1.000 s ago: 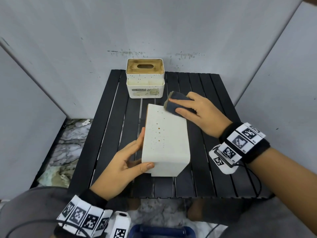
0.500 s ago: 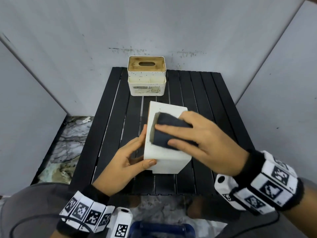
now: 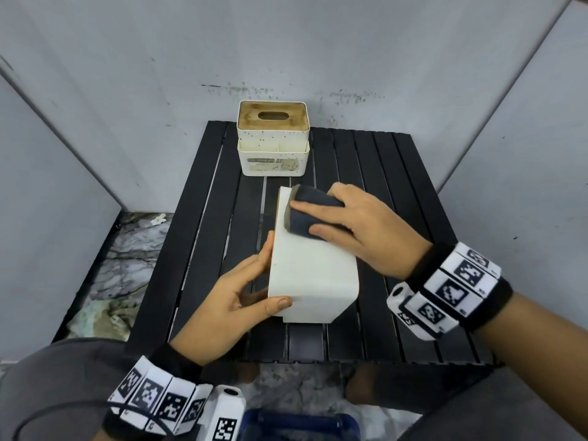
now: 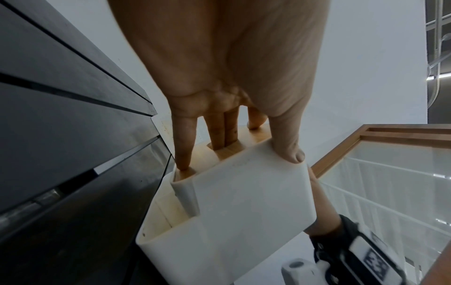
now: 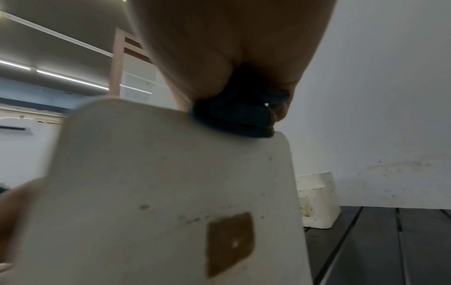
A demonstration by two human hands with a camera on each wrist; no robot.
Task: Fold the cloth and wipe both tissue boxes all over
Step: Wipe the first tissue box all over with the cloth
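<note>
A white tissue box (image 3: 311, 268) lies on its side in the middle of the black slatted table (image 3: 397, 192). My left hand (image 3: 248, 288) grips its near left corner, thumb on the upper face. In the left wrist view, the fingers (image 4: 183, 142) rest on the wooden lid and two dip into its slot. My right hand (image 3: 366, 230) holds the folded dark blue cloth (image 3: 313, 214) between thumb and fingers and presses it on the far end of the box's upper face. In the right wrist view, the cloth (image 5: 234, 117) sits on the top edge of the box (image 5: 158, 183).
The second tissue box (image 3: 273, 144), white and speckled with a wooden slotted lid, stands upright at the table's back edge; it is also seen as the far box (image 5: 317, 200). Grey walls close in on three sides. Marble floor (image 3: 127, 249) shows left of the table.
My right hand drew the cloth from the far right corner toward me, then pushed it back to the far end. The brown spots on the upper face are gone. My left hand kept its grip.
</note>
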